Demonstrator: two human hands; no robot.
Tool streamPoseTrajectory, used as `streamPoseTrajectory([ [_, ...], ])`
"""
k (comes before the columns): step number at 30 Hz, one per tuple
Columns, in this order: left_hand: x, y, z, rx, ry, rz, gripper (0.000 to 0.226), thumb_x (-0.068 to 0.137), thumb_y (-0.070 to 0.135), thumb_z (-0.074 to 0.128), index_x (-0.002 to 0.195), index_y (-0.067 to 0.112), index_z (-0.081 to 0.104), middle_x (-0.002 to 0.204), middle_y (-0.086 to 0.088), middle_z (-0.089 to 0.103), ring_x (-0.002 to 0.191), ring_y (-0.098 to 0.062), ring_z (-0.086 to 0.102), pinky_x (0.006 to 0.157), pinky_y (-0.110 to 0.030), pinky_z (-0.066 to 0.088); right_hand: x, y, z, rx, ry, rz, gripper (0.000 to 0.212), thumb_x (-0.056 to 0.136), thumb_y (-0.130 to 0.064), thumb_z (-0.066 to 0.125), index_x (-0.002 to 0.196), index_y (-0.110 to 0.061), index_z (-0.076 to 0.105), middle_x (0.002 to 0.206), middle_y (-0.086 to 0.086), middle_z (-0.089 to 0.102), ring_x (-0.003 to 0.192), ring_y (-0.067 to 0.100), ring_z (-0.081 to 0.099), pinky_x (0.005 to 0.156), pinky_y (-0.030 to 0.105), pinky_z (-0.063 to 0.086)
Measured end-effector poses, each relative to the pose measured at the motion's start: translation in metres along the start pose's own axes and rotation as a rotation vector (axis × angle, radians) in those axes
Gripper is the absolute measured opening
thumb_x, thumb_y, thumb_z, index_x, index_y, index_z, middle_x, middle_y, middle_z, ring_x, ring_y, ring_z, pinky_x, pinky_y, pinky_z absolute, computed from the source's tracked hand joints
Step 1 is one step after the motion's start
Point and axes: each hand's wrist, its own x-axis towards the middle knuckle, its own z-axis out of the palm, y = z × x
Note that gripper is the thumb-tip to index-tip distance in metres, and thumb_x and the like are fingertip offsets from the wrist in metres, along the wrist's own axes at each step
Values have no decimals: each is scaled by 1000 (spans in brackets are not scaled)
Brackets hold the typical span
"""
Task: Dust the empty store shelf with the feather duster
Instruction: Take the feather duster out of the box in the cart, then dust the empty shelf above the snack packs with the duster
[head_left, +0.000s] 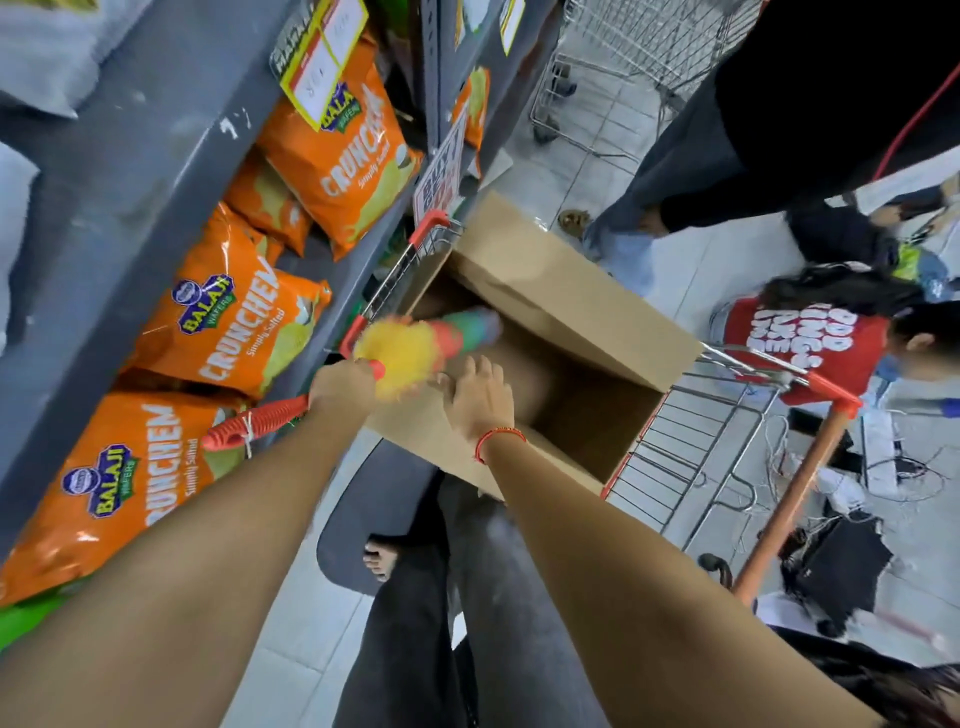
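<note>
My left hand (340, 385) grips the red ribbed handle (260, 422) of a feather duster. Its fluffy head (410, 349), yellow then red, green and purple, reaches over the edge into an open cardboard box (561, 306). My right hand (480, 397), with a red thread on the wrist, rests on the box's near flap, fingers spread and holding nothing. The grey metal store shelf (135, 171) runs along the left. Orange chip bags (234, 322) lie on its lower level.
The box sits in a red-handled wire shopping cart (727, 441). A person in a red shirt (810, 343) crouches beyond the cart, and another stands at the top right (701, 171). Cables and a black bag (836, 566) lie on the tiled floor at right. A second cart (639, 57) stands at the top.
</note>
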Motion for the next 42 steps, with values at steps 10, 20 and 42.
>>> streamPoseTrajectory([
  [10, -66, -25, -45, 269, 137, 65, 33, 93, 6, 42, 121, 14, 59, 122, -7, 64, 110, -25, 62, 85, -32, 50, -33, -27, -44, -37, 17, -91, 43, 101, -30, 35, 130, 2, 42, 136, 24, 45, 127, 37, 40, 103, 45, 36],
  [20, -163, -78, -82, -80, 350, 178, 49, 96, 48, 37, 106, 7, 64, 107, -17, 68, 101, -36, 63, 79, -41, 50, -76, -63, -126, -25, 154, -244, 44, 100, -34, 37, 125, 0, 48, 130, 26, 50, 120, 40, 46, 97, 45, 41],
  [42, -427, -173, -234, -448, 1301, 73, 29, 88, 47, 52, 94, 23, 67, 83, -12, 69, 83, -38, 64, 63, -38, 48, -234, -250, -432, 376, 1083, -976, 46, 99, -37, 43, 66, -6, 52, 60, 15, 50, 62, 27, 49, 65, 40, 37],
])
